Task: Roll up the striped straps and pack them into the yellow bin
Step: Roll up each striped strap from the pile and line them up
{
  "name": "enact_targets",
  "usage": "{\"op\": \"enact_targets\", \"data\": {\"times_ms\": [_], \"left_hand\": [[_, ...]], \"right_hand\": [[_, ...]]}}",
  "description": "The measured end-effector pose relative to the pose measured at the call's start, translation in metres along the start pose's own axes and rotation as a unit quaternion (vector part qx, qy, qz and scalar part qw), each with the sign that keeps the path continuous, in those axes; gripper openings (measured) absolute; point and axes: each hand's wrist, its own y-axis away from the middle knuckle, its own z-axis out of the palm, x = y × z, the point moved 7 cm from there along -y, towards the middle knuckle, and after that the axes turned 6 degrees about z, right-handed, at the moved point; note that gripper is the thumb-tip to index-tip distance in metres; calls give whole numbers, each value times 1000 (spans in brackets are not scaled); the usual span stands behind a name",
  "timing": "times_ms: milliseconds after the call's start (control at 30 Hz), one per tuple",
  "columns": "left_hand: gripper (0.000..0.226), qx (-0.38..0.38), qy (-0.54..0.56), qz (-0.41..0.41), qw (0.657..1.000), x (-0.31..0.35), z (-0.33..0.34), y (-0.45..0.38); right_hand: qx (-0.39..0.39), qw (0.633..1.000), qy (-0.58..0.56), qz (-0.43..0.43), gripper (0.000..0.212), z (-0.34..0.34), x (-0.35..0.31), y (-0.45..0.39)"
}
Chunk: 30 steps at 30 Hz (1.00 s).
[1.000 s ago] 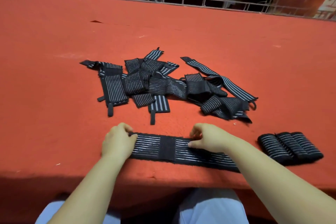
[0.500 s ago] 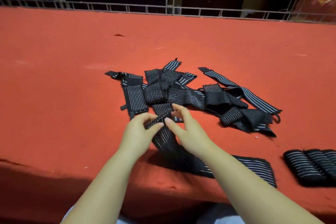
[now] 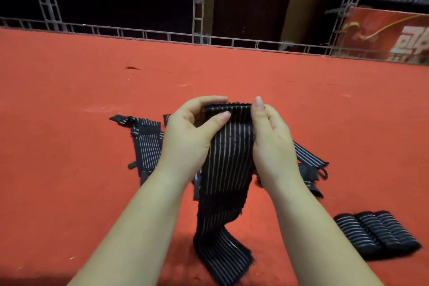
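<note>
I hold one black strap with white stripes upright above the red surface. My left hand and my right hand both pinch its top end, where a small roll has begun. The rest of the strap hangs down and its tail lies on the surface near me. Behind my hands lies a loose pile of unrolled striped straps, partly hidden. Three rolled straps lie side by side at the lower right. No yellow bin is in view.
The red carpeted surface stretches far ahead to a metal truss railing. A dark doorway and a red banner stand beyond it. The surface's near edge runs close to my body.
The strap went from lying flat along the near edge to being lifted upright. Both hands moved to one end, raised it, and began rolling it. The camera tilted up.
</note>
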Motion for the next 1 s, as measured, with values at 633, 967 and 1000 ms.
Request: {"op": "enact_targets", "data": {"times_ms": [633,967,1000], "left_hand": [[26,-40,135,-147,979,-28,5,31],[31,-78,21,-55,995,-9,9,38],[28,-92,37,-66,993,-11,11,39]], "right_hand": [[-6,998,-51,36,25,-18,11,31],[-12,998,-37,56,18,-20,19,33],[-13,999,-19,26,19,-22,17,33]]}}
